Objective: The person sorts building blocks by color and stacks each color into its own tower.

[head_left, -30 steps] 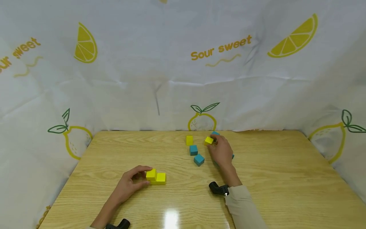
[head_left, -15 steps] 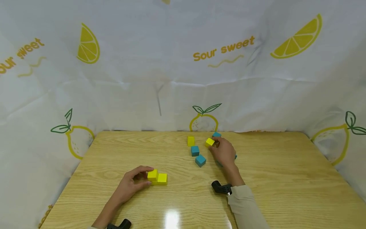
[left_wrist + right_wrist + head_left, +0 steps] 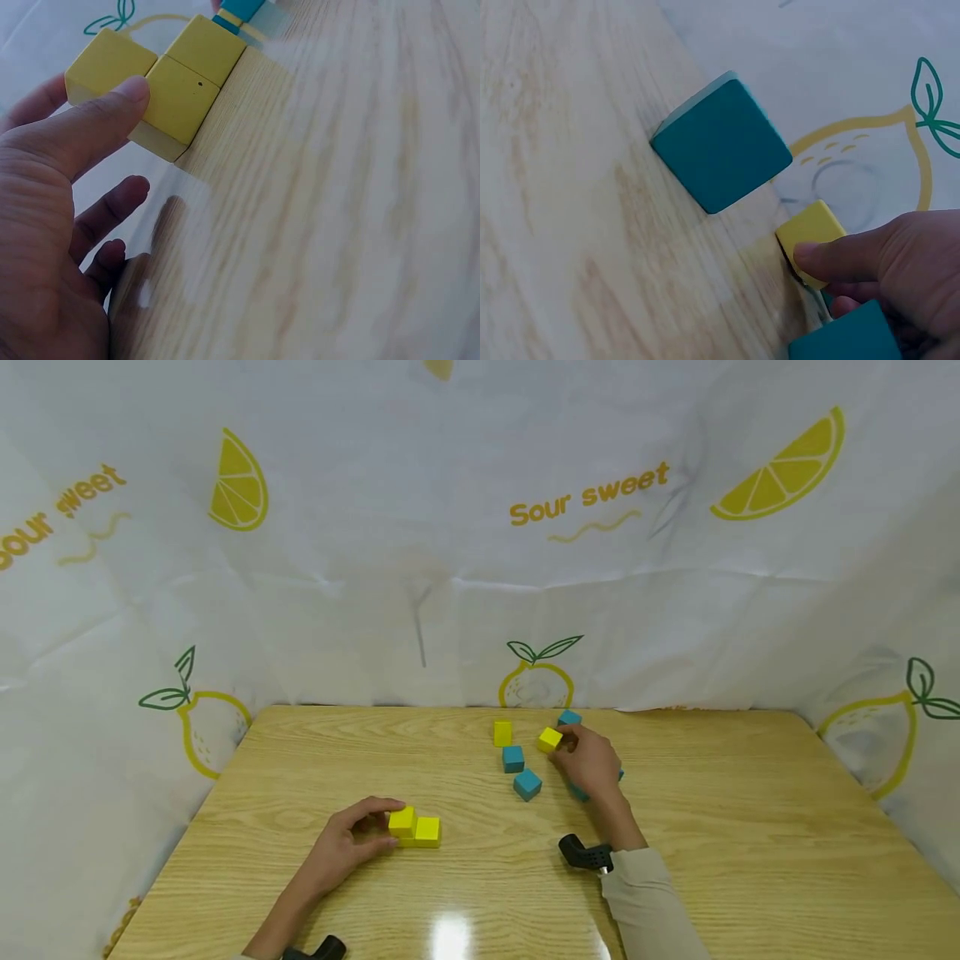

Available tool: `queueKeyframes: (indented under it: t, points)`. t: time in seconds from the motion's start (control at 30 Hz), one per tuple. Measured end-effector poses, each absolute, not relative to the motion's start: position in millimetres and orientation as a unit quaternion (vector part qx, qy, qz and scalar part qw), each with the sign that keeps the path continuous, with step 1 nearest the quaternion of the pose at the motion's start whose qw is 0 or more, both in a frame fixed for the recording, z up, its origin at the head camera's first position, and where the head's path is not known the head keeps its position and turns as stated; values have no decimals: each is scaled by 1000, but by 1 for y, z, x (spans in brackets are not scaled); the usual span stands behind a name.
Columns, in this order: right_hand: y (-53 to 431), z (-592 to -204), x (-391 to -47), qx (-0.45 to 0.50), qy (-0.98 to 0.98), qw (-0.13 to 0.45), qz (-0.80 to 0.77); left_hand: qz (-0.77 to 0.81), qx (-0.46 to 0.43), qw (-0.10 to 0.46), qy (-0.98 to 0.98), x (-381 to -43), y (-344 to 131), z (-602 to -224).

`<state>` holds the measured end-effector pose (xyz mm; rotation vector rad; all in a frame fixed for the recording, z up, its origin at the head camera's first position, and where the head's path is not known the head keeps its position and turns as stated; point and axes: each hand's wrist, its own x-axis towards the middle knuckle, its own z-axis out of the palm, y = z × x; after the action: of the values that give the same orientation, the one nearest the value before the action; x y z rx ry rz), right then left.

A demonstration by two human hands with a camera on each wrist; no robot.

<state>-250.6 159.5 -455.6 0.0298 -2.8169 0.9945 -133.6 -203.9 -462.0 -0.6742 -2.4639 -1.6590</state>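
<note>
Three yellow blocks stand together at the left of the table: two side by side, and an upper yellow block [image 3: 402, 822] on the left one. My left hand [image 3: 336, 852] pinches this stack between thumb and index finger. In the left wrist view the thumb [image 3: 112, 112] lies where the upper and lower blocks meet. Farther back, my right hand [image 3: 590, 762] pinches another yellow block [image 3: 550, 740] by its side. The right wrist view shows the thumb on that yellow block [image 3: 814, 232]; whether it touches the table I cannot tell.
Left of the right hand are a loose yellow block [image 3: 502, 733] and two blue blocks, one [image 3: 513, 759] behind the other [image 3: 527, 785]. Another blue block [image 3: 570, 717] is behind the hand. More blue [image 3: 579, 792] shows partly hidden beneath the wrist. A printed cloth [image 3: 360, 635] hangs behind the table.
The right hand and its yellow block have come slightly nearer. The left hand stays on the stack. The whole head view has shifted a little.
</note>
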Motion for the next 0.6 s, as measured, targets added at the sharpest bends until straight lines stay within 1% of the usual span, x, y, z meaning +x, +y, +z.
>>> queueKeyframes:
  t: [0.37,0.6]
  points:
    - [168,-455,-252,39,-893,87,440,-535,-238,63,-808,-134,-203,-461]
    - [167,-452,-250,54,-885,101,452,-537,-237,61,-807,-133,-203,-462]
